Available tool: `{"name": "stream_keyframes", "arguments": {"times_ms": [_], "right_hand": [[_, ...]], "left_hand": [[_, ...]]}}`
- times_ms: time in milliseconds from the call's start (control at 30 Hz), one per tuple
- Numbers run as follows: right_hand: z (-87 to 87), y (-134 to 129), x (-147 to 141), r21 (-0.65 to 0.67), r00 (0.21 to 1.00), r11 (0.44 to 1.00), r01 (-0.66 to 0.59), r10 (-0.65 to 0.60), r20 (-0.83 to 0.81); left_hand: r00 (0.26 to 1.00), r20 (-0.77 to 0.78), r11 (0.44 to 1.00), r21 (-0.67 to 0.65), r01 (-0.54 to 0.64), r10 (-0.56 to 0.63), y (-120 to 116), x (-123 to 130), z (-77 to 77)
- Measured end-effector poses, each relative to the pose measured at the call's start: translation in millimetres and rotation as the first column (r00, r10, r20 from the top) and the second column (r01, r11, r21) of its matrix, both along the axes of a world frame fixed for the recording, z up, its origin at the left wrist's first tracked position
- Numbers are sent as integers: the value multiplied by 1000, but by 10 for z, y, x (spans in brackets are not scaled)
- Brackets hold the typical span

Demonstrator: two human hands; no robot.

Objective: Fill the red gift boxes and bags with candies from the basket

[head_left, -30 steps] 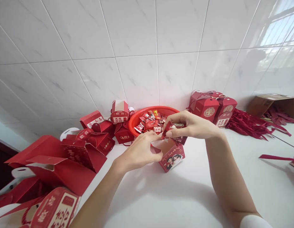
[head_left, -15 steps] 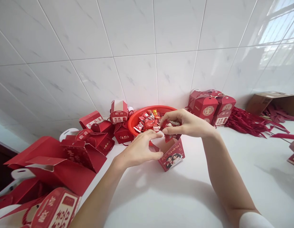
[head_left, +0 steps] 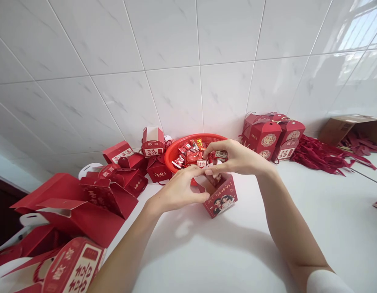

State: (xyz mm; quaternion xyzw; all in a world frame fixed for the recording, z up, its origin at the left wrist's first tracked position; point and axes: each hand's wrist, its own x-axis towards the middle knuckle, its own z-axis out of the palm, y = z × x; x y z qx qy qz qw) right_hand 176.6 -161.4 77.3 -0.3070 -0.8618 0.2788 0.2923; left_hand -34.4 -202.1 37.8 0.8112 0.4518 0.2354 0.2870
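My left hand (head_left: 180,189) grips the left side of an open red gift box (head_left: 220,201), thumb at the near edge, fingers at the far one. The box stands tilted to my view on the white table, a cartoon couple printed on its front. Over its opening hovers my right hand (head_left: 232,158), fingers curled, with a small wrapped candy (head_left: 221,155) between thumb and fingers. A reddish packet (head_left: 214,179) shows inside the box under the right fingertips. Just behind, a red plastic basket (head_left: 173,148) holds many wrapped candies (head_left: 191,156), partly hidden by my hands.
Red gift boxes (head_left: 99,191) crowd the left side. More closed boxes (head_left: 264,134) stand at the back right, beside a pile of dark red ribbons (head_left: 319,156) and a cardboard carton (head_left: 349,126). A tiled wall (head_left: 176,93) rises behind the white table (head_left: 191,252).
The reddish packet under my right hand has dropped lower into the box. My left hand stays on the box. A hand at the far right edge has left the view.
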Motion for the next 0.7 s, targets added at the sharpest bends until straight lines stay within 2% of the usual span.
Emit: {"name": "stream_keyframes", "arguments": {"times_ms": [167,333,400,567,700], "right_hand": [[14,-6,15,74,1000,997,-13,15,-24],[41,-25,69,49,979,979,-198,196,51],[50,-36,78,51,973,974,-221,217,74],[72,-67,119,93,980,982,-164,151,132],[80,-71,191,140,983,988,-61,36,178]], "left_hand": [[998,-12,998,14,-55,55,14,-36,-54],[999,-35,999,12,-34,35,12,-34,-43],[1000,-24,1000,22,-18,19,7,-26,-28],[1000,-7,999,47,-1,1,6,-25,-35],[998,-56,995,90,33,-28,17,-27,-82]]}}
